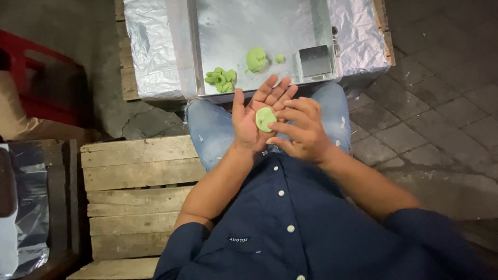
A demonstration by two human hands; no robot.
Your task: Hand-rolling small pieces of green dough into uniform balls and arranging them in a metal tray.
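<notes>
A flattened, roughly round disc of pale green dough lies on the open palm of the left hand, its face turned up, with the fingertips of the right hand pressing on its right edge.

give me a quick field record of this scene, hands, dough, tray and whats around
left hand: open, palm up, green dough disc lying on it
right hand: fingertips pressing the disc's edge
metal tray: holds shaped green dough pieces, a dough lump, a small dough ball, a metal box
seat: wooden pallet
clothing: dark blue shirt, jeans
</notes>
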